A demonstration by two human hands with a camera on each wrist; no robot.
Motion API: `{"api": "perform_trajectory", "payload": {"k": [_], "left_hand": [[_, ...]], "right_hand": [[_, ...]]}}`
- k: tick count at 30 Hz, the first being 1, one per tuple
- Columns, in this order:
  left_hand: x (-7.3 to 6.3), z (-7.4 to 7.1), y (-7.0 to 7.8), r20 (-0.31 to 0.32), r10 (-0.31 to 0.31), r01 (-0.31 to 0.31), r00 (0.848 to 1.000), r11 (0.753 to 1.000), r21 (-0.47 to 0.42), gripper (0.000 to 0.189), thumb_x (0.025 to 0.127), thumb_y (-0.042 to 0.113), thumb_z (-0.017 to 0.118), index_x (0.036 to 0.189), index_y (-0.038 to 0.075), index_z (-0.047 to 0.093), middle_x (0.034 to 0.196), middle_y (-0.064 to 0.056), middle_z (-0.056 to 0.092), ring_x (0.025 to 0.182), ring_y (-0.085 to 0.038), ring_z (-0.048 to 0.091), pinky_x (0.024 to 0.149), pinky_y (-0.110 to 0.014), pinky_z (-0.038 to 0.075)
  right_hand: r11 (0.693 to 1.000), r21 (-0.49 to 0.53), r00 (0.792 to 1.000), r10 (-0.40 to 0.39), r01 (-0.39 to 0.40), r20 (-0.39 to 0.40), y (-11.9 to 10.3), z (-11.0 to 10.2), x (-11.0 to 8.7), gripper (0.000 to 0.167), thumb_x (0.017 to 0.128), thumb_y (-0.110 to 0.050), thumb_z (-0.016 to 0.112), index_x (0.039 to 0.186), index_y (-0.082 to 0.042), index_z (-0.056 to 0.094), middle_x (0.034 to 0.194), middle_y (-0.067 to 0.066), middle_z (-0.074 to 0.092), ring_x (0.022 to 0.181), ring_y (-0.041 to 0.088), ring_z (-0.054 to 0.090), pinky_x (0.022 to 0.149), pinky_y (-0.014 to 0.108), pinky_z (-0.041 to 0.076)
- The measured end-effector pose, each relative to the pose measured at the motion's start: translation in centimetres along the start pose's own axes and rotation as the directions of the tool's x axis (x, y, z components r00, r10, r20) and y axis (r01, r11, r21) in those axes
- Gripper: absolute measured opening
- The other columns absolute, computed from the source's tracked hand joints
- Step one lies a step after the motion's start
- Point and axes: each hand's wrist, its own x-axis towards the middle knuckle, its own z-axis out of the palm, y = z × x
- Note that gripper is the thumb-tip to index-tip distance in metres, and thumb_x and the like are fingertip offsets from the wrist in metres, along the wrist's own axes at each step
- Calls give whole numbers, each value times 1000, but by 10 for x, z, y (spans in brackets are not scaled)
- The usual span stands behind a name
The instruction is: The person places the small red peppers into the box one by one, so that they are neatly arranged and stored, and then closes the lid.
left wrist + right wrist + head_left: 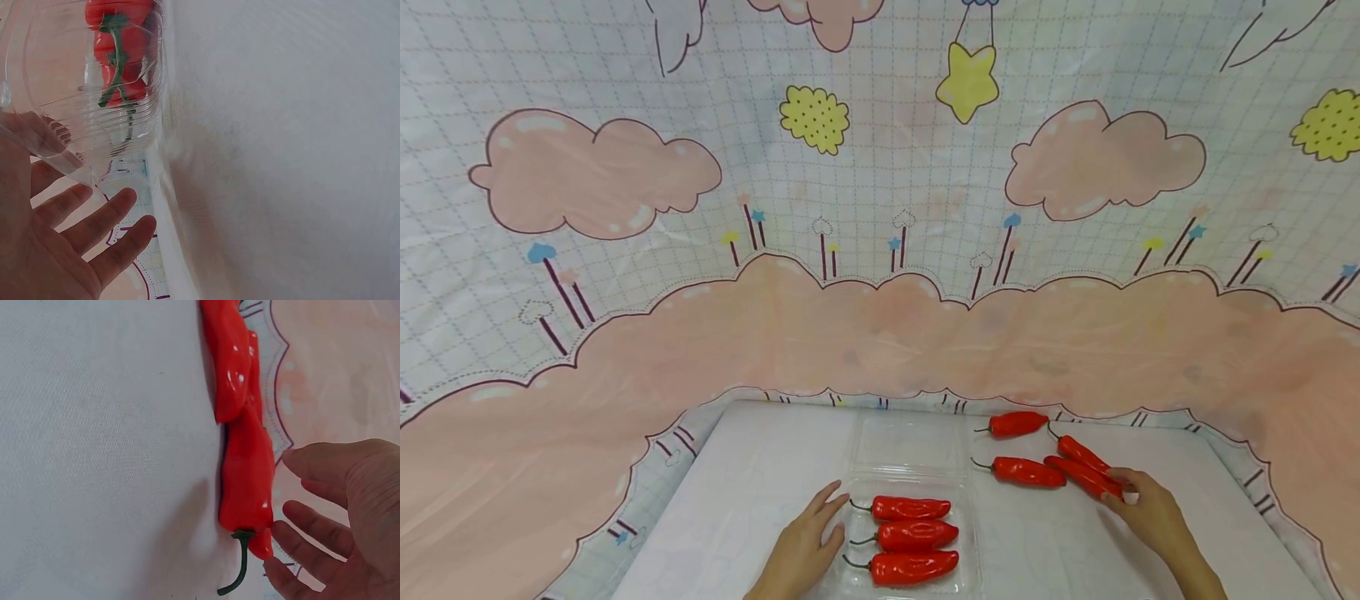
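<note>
A clear plastic clamshell box (972,533) lies with its lid folded back. Inside are three red peppers (917,535) with green stems, side by side. My left hand (805,537) is at the box's left side, fingers spread; in the left wrist view, part of it shows through the clear plastic. Four loose red peppers lie right of the box, among them one at the back (1018,424) and one nearer (1028,472). At the two rightmost, a pepper (1084,477) and its neighbour (1082,452), my right hand (1150,508) reaches in with fingers parted, not gripping.
A white-covered table (737,467) bears everything. Behind it and at its sides hangs a patterned cloth (880,333) with clouds and stars. The transparent lid (910,442) lies flat behind the box.
</note>
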Motion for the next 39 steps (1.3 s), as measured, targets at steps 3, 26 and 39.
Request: {"api": "perform_trajectory", "payload": {"k": [3,26,39], "left_hand": [[0,0,0,-2,-3,3,1000,1000,-1,40,91,20,64,131,16,63,147,0,52,113,-19,66,89,-44,56],[1,-1,0,6,3,-3,1000,1000,3,41,91,19,65,131,15,63,147,-1,52,112,-21,66,89,-46,56],[0,-2,2,3,-2,2,1000,1000,-4,40,91,19,64,131,15,63,147,-1,52,114,-21,66,89,-46,56]], "right_hand": [[1000,1,1000,7,-7,10,-1,0,1,56,85,-27,75,129,3,57,125,34,56,104,44,56,80,55,55],[992,42,988,114,-119,104,5,14,7,58,83,-24,78,129,3,56,120,28,60,101,35,58,81,47,57],[990,35,987,134,-137,89,11,24,3,59,81,-23,79,129,2,56,123,29,58,101,37,59,87,55,53]]}}
